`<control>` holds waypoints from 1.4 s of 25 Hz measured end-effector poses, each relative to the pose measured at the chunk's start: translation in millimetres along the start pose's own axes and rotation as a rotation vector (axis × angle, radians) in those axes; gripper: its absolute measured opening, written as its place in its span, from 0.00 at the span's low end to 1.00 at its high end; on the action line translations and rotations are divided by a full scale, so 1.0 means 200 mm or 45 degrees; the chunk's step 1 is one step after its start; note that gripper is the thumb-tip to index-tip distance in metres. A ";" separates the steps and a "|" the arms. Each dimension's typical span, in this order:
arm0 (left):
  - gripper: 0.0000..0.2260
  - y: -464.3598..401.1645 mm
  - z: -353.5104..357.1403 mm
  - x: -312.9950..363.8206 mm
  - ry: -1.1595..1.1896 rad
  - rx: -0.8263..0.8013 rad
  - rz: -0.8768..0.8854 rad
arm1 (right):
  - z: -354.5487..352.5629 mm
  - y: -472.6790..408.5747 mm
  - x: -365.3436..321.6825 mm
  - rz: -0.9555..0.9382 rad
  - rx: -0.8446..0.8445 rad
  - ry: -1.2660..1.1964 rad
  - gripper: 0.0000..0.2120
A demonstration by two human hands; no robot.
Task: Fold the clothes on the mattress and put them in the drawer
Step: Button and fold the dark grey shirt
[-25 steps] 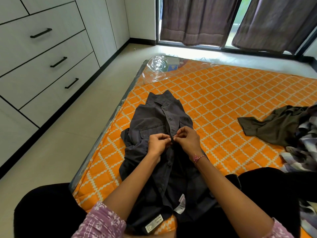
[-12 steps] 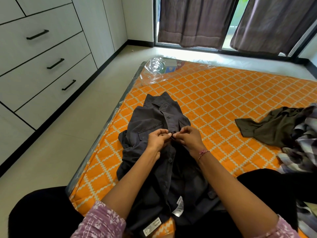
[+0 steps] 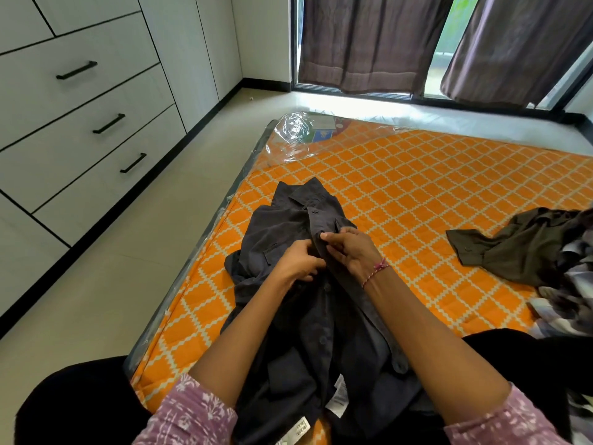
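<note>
Dark cloth pinched between two hands at a shirt's button strip.

Both hands meet on the shirt (image 3: pixel 308 303): the left hand (image 3: pixel 296 263) has its fingers curled onto the front panel, and the right hand (image 3: pixel 351 250) pinches the strip just beside it, thumb and fingers closed on the fabric. One dark shirt lies collar-away on the orange mattress (image 3: pixel 417 194), directly under the fingers. One olive garment (image 3: pixel 519 248) lies crumpled well apart to the right, against one checked heap (image 3: pixel 564 303). Three handled drawers (image 3: pixel 106 123) line the left wall. Two curtains (image 3: pixel 369 40) hang beyond.
</note>
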State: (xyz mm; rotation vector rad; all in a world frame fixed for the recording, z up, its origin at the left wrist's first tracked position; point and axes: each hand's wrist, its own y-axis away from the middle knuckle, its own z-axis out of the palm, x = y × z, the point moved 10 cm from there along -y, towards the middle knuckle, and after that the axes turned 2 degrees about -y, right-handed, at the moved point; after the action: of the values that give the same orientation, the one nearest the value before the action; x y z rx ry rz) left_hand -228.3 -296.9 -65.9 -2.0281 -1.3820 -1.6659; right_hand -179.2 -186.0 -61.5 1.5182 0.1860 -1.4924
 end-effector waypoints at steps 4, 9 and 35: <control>0.12 0.08 -0.10 0.05 -0.624 0.437 0.210 | 0.06 -0.10 -0.12 -0.021 0.033 -0.099 0.20; 0.06 0.15 0.05 0.03 -0.636 0.537 0.392 | 0.03 -0.14 -0.12 -0.133 -0.006 0.103 0.17; 0.03 0.14 0.02 -0.06 0.192 0.363 0.108 | -0.13 0.17 -0.03 -0.428 0.070 1.140 0.10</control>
State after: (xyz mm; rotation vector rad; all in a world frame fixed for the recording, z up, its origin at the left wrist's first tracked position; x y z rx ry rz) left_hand -204.5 -316.7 -66.9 -1.7413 -1.3719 -1.4584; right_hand -140.1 -183.1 -43.9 2.1907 0.9652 -0.9520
